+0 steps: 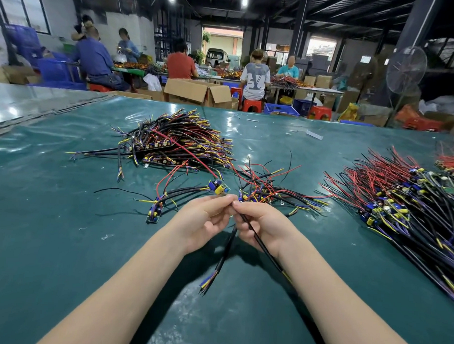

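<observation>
Both hands meet fingertip to fingertip above the counter (64, 243): left hand (206, 222) and right hand (262, 226) each pinch a black sheathed cable (259, 240).

The green table (64, 243) is carrying a dark wire pile (178, 141). A red-wired heap (399, 203) is lying right of it, a loose board (155, 211) just nearer.

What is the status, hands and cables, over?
Left hand, right hand both pinching thin black sheathed cables, fingertips together, above green table cover. Small tangle of red and black wires just beyond fingers. Nothing blocking.
</observation>
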Demonstrator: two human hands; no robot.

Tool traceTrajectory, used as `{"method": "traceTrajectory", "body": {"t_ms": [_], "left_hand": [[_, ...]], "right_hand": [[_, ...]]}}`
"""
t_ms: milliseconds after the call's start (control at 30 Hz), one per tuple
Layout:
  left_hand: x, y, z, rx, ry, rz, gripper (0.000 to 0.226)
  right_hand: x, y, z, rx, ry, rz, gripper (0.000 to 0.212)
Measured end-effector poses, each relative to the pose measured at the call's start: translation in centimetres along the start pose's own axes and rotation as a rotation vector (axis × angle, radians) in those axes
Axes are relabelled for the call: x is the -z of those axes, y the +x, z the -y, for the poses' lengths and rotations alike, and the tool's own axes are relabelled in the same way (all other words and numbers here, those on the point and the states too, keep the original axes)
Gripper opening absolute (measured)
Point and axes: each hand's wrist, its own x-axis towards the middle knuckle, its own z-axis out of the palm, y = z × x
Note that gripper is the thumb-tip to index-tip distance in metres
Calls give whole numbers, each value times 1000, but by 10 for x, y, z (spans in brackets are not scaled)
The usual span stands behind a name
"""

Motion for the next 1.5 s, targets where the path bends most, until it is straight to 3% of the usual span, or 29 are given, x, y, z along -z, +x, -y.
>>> {"method": "traceTrajectory", "body": {"t_ms": [133, 267, 367, 500, 667, 900, 1100, 1233, 1500], "left_hand": [[3, -1, -2, 19, 32, 78, 20], [1, -2, 1, -53, 78, 56, 23], [-3, -1, 2, -179, 123, -60, 20], [-1, -1, -5, -238, 12, -145, 15], [-4, 0, -9, -125, -102, -182, 17], [-1, -2, -21, -60, -115, -211, 17], [8, 2, -22, -85, -120, -309, 18], [8, 2, -24, -56, -159, -272, 20], [15, 3, -25, -57, -190, -297, 19]], "right_hand": [[0, 0, 0, -46, 73, 26, 34], [-1, 1, -1, -44, 66, 31, 45], [-3, 0, -2, -79, 6, 49, 43], [-6, 0, -3, -111, 39, 114, 30], [-8, 3, -4, 7, 2, 37, 23], [-6, 5, 1, 200, -373, -8, 23], [-10, 6, -5, 221, -300, 144, 20], [-14, 4, -6, 343, -339, 122, 19], [-13, 4, -12, 307, -389, 30, 32]]}}
